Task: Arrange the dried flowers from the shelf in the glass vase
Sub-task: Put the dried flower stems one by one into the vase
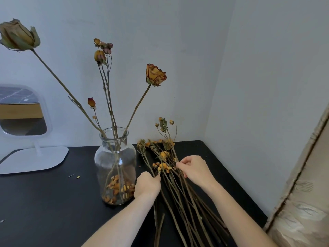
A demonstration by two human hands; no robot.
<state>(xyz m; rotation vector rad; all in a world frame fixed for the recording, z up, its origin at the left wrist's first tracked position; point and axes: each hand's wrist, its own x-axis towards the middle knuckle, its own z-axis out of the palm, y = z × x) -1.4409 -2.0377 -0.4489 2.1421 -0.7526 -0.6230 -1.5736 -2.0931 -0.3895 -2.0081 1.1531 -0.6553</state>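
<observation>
The left hand is curled with its fingertips pinched around thin stems at the left edge of the loose dried flowers, just below a small orange cluster. The right hand rests on the same pile a little farther back, thumb and forefinger pinching a stem near the blooms while the other fingers curl loosely over the stalks. The pile lies flat on the black table, blooms toward the wall and long brown stems fanning back between the two forearms; the heads are small, shrivelled, orange and yellow, and one sprig with tiny buds rises up against the wall. Just left of the left hand stands the glass vase, a clear jar with a short neck, upright, no label or writing visible on it. Orange petal crumbs lie on its bottom, and several stems already stand in it: a large pale rose leaning far left, a cluster of small buds in the middle, a short red-yellow bud, and an orange rose leaning right. Farther left, a white table mirror stands on its flat base, apart from the vase. A few petal bits lie scattered on the table.
</observation>
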